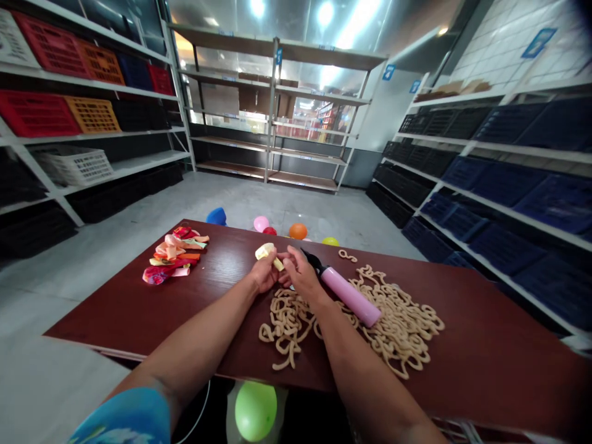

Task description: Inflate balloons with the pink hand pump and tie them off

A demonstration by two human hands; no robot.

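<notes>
My left hand [264,272] is closed on a pale yellow balloon [265,251], uninflated, over the middle of the dark red table [231,256]. Close beside it on the right is my right hand [298,270], its fingers bent near the balloon's lower end; whether they grip anything is unclear. A pink hand pump [351,296] with a black end lies just right of my right hand, partly on a heap of beige twisted cords [398,327]. More cords [287,314] lie under my forearms. At the table's left is a pile of uninflated coloured balloons [173,253].
Inflated balloons, including an orange one [298,231] and a blue one [216,216], show beyond the table's far edge. A green balloon [256,410] is below the near edge. Shelves with crates [92,114] stand left and right, with a rack [272,111] at the back.
</notes>
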